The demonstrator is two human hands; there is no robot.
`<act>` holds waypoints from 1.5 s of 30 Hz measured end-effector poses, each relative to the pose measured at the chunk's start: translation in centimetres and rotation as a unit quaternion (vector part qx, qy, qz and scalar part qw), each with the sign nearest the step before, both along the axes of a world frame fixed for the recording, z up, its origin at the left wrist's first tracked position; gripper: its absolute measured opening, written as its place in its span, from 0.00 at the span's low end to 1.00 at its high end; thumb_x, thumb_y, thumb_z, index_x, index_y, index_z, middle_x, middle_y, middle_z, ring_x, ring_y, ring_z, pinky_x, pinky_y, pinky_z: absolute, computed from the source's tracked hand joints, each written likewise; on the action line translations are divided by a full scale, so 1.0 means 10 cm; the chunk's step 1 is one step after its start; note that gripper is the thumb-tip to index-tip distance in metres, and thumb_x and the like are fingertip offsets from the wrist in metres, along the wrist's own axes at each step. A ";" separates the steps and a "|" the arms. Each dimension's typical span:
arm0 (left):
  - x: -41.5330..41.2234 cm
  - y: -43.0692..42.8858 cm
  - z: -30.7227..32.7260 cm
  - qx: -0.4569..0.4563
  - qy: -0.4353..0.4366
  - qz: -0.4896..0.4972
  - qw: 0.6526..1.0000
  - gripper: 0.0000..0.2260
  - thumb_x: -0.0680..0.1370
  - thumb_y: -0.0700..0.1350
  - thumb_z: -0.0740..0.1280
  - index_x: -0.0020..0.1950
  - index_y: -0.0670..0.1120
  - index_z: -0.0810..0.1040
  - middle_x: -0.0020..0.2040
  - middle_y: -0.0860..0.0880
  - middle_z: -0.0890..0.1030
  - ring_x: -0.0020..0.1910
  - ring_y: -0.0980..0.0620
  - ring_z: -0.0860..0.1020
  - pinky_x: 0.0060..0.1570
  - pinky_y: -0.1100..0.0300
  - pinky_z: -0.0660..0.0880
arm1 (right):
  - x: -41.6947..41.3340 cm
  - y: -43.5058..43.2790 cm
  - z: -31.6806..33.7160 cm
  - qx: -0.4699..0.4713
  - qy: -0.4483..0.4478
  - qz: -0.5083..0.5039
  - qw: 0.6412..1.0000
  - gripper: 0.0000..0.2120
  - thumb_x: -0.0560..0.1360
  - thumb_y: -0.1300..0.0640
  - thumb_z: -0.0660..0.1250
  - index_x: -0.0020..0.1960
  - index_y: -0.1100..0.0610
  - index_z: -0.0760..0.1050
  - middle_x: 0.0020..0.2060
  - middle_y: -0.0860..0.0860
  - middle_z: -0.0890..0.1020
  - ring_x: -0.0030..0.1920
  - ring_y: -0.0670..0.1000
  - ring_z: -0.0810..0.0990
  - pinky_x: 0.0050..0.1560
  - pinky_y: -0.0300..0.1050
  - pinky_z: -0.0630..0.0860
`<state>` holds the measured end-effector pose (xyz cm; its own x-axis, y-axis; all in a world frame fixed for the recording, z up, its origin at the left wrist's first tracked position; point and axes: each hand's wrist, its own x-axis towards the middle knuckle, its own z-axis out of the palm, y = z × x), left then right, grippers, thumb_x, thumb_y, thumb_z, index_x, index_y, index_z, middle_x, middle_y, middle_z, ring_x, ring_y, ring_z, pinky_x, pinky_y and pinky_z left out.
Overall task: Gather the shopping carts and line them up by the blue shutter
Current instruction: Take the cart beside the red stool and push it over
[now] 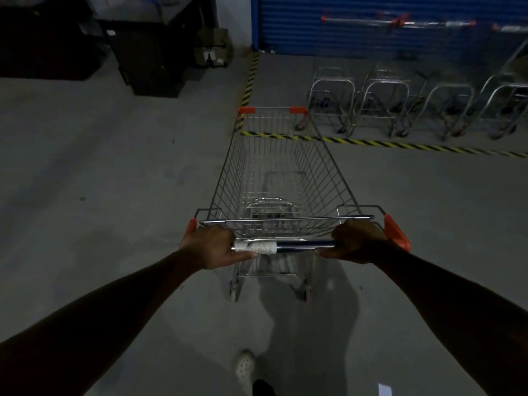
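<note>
Steel cart, handle gripped by your left hand and right hand; risk: veering right, its nose strikes parked carts.

Left hand, right hand gripping cart handle, blue shutter ahead

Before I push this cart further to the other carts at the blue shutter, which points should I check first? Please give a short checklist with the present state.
1. Grip: left hand and right hand both hold the handle: ok.
2. The cart holds nothing loose: ok.
3. Nose aimed at the parked carts: not ok; they stand to its right, before the blue shutter.
4. Room at the row's left end, inside the striped tape: seems ok.
5. The wheels roll freely: cannot tell.
</note>
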<state>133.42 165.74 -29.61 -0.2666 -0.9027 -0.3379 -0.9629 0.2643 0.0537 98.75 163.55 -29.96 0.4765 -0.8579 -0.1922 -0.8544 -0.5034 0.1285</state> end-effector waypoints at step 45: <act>0.68 -9.02 0.08 -0.023 0.014 -0.013 1.000 0.34 0.61 0.84 0.42 0.34 0.58 0.69 0.50 0.58 0.83 0.59 0.54 0.79 0.73 0.39 0.57 | 0.70 -8.92 0.00 0.005 -0.022 -0.064 0.998 0.54 0.52 0.13 0.35 0.43 0.52 0.79 0.48 0.51 0.84 0.51 0.54 0.82 0.41 0.44 0.66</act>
<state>140.18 75.51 -28.84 -0.2987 -0.9099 -0.2877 -0.9541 0.2919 0.0674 105.79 74.35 -29.95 0.3718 -0.9103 -0.1820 -0.9163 -0.3913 0.0855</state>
